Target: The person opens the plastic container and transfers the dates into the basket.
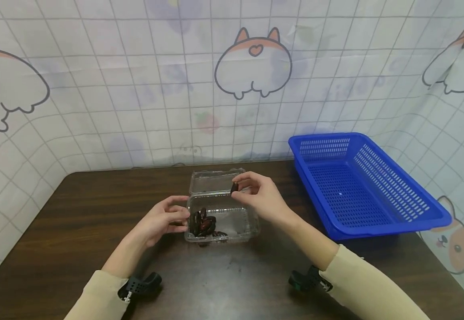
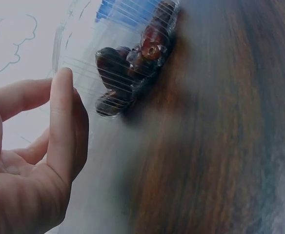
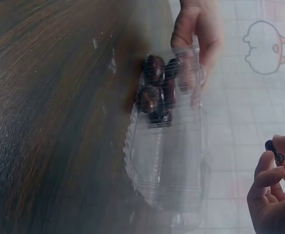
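A clear plastic clamshell box (image 1: 232, 218) stands open on the dark wooden table (image 1: 96, 213), its lid (image 1: 212, 181) folded back. Several dark red dates (image 1: 204, 223) lie heaped in its left end, also visible as dates (image 2: 128, 63) and dates (image 3: 157, 90). My left hand (image 1: 167, 218) holds the box's left side with its fingers (image 2: 62, 122) against the wall. My right hand (image 1: 256, 193) hovers over the box and pinches one dark date (image 1: 234, 187) between thumb and fingertips; the date (image 3: 274, 150) shows in the right wrist view too.
A blue perforated plastic basket (image 1: 360, 186) sits at the table's right side, slightly overhanging the edge. A tiled cloth with cartoon animals hangs behind and to both sides. Black wrist mounts (image 1: 142, 284) rest near the front edge.
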The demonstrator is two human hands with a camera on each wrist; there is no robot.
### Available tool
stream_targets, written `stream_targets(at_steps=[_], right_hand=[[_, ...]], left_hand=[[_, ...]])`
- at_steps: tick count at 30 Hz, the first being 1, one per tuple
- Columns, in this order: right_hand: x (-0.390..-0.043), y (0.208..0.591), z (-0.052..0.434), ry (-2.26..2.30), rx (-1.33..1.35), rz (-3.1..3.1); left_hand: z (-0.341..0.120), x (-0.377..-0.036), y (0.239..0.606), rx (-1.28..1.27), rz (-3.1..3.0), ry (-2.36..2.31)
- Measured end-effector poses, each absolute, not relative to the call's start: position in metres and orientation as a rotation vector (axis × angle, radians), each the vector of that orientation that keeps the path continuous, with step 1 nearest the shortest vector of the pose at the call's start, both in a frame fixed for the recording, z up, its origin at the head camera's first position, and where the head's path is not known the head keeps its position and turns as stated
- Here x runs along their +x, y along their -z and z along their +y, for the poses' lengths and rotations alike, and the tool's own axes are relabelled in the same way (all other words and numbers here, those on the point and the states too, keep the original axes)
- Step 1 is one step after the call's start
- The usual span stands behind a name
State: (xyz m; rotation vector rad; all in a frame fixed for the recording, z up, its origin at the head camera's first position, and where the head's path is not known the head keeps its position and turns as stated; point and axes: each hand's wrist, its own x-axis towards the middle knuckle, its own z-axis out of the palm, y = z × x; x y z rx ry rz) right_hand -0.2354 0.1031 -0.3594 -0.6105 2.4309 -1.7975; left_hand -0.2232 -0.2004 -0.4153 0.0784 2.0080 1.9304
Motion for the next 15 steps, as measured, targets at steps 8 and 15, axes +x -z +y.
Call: stream_targets(at_steps=[8, 15], right_hand=[[-0.229, 0.351, 0.115, 1.874, -0.587, 2.451], [-0.223, 0.345, 0.129, 1.934, -0.559, 2.434]], left_hand=[[-0.201, -0.223, 0.415, 0.073, 1.991, -1.942], [-0.202, -0.221, 0.413, 0.102, 1.953, -1.943]])
